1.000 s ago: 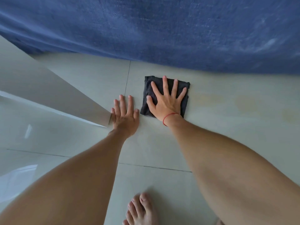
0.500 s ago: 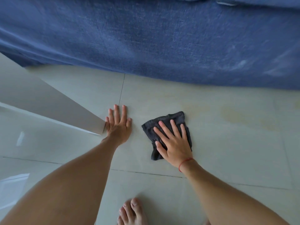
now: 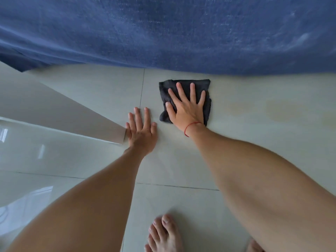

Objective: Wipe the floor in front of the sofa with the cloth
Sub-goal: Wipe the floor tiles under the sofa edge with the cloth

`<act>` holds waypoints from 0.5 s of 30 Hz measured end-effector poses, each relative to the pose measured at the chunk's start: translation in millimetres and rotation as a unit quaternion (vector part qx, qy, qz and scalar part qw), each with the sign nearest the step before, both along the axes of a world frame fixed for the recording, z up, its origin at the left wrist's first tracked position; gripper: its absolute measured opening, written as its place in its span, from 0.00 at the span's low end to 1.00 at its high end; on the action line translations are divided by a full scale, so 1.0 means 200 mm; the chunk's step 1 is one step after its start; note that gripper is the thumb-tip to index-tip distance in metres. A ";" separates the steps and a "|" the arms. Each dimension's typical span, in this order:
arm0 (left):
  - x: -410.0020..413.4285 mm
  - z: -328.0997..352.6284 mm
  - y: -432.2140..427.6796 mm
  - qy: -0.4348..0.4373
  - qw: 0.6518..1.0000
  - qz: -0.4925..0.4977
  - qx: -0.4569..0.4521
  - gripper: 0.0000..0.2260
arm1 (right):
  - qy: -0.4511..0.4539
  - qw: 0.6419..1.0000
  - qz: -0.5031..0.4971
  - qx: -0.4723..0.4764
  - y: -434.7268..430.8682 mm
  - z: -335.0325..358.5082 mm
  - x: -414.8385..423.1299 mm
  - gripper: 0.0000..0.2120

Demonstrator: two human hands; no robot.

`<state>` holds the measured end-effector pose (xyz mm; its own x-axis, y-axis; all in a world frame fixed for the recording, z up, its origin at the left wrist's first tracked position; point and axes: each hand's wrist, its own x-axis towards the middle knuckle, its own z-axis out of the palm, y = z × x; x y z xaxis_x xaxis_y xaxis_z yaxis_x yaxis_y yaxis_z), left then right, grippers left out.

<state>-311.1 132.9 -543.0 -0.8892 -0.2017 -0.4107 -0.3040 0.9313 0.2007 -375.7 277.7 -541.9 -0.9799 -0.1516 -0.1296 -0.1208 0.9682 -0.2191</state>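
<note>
Nearest you, at the bottom edge, your bare foot [image 3: 163, 233] stands on the floor [image 3: 254, 135] — pale, glossy tiles crossed by thin dark grout lines. Off to the left the tiles catch bright window glare, and a flat pale panel [image 3: 63, 113] slants in from that side, its corner just beside your left hand [image 3: 141, 132]. That hand lies flat on a bare tile, fingers released and spread, gripping nothing. Further out, your right hand [image 3: 187, 108] presses palm-down on the cloth [image 3: 181, 84], fingers splayed and flat rather than clenched; a red string circles its wrist. You have the dark cloth, bunched roughly square, lying on the tile just right of a grout line and near the hem of the sofa [image 3: 163, 30]. Faint yellowish stains mark the tiles to the right of it. Beyond — blue woven fabric fills the whole top of your view.
</note>
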 end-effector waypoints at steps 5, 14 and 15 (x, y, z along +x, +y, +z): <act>0.00 0.03 -0.02 -0.025 0.999 -0.007 0.021 0.26 | 0.010 0.992 0.125 -0.013 0.08 0.03 0.24 0.24; -0.03 0.16 0.23 0.039 0.998 -0.051 0.028 0.25 | 0.015 1.000 -0.003 0.001 0.64 0.02 0.74 0.23; -0.04 0.17 0.29 0.033 0.996 -0.068 0.039 0.25 | 0.007 0.999 -0.032 0.008 0.72 0.02 0.78 0.23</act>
<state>-318.8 190.1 -509.7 -0.9315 -0.0474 -0.3605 -0.1597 0.9441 0.2884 -218.9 421.0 -537.5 -0.9892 -0.0866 -0.1186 -0.0614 0.9775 -0.2020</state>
